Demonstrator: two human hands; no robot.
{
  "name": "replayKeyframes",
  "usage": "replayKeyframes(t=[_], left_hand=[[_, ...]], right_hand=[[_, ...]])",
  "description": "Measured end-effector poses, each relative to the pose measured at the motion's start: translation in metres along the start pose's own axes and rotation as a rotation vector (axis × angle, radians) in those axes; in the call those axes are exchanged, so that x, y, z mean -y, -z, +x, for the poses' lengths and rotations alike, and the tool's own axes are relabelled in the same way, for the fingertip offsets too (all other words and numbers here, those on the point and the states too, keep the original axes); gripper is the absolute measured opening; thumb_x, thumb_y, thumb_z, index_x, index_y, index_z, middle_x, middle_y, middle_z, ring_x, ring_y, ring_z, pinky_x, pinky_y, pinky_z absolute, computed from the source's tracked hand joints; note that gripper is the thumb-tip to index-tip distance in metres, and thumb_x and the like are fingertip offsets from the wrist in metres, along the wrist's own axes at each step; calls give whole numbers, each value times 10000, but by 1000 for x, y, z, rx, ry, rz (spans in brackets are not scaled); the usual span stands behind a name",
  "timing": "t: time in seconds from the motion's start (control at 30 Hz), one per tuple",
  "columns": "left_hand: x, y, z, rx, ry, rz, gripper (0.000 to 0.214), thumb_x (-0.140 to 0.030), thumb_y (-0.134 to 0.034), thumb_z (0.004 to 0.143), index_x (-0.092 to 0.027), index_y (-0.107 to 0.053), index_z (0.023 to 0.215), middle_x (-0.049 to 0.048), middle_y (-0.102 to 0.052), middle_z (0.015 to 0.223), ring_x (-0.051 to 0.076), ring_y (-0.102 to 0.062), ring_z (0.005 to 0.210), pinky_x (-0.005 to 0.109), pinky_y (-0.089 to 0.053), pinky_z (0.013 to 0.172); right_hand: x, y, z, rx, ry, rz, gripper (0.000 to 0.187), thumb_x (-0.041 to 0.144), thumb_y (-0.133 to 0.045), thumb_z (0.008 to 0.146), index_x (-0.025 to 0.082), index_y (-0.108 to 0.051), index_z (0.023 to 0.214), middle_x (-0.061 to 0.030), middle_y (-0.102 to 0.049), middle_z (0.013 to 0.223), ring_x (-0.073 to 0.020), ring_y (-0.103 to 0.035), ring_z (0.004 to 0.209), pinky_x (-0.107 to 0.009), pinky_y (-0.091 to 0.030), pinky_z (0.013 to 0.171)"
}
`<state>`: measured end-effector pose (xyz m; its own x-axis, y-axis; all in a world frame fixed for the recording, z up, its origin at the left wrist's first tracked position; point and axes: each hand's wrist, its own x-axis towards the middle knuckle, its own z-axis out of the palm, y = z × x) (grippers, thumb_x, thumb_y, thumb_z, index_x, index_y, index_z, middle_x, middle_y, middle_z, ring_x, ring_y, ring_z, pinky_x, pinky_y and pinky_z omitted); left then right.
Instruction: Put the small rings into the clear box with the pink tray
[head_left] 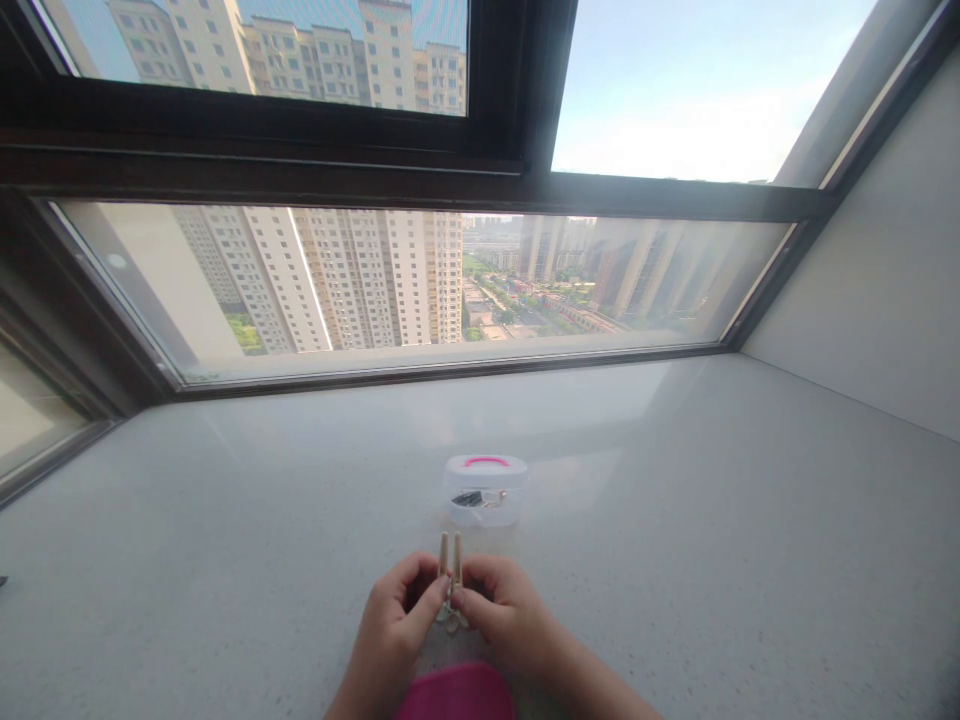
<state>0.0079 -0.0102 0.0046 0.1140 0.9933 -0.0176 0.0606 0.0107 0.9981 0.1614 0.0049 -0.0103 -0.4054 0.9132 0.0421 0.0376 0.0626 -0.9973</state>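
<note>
In the head view, my left hand [405, 610] is closed in a pinch on a slim beige prong [444, 550]. My right hand [504, 608] pinches a matching beige prong [457, 550] close beside it. Both prongs point away from me; their lower parts are covered by my fingers, so I cannot tell whether they are joined. Small pale pieces [452, 626] show just below my thumbs, too small to name. Beyond my fingertips stands a translucent plastic box [486, 512] with a pink handle [486, 461], and dark and light small things are inside it.
A pink object [457, 695] lies at the bottom edge between my wrists, partly cut off. The speckled white sill [225, 530] spreads out to a dark window frame [450, 375]. A white wall [885, 270] closes the right side. A small dark thing [3, 580] shows at the left edge.
</note>
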Motion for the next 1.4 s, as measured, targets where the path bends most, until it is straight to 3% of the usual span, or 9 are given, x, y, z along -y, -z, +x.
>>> replayKeyframes(t=[0.3, 0.8, 1.4], left_hand=[[2, 1, 2, 15, -9, 21, 253, -371, -619, 804, -134, -706, 822, 26, -634, 675, 162, -527, 637, 218, -413, 573], [-1, 1, 1, 7, -6, 29, 238, -377, -627, 783, -150, -662, 719, 18, -612, 647, 158, -513, 620, 209, -405, 554], [2, 0, 1, 23, -1, 23, 220, -353, -610, 804, -149, -629, 722, 9, -594, 643, 142, -487, 606, 209, -392, 552]], right_hand=[[2, 0, 0, -4, 5, 7, 298, 393, -589, 804, 116, -631, 704, 34, -399, 574, -99, -323, 561, -216, -286, 524], [2, 0, 0, 28, 1, 75, 262, 341, -591, 789, 113, -656, 678, 44, -377, 550, -94, -322, 545, -222, -239, 503], [3, 0, 1, -58, -86, 108, 264, 262, -506, 732, 143, -524, 498, 52, -378, 415, -71, -290, 412, -216, -200, 429]])
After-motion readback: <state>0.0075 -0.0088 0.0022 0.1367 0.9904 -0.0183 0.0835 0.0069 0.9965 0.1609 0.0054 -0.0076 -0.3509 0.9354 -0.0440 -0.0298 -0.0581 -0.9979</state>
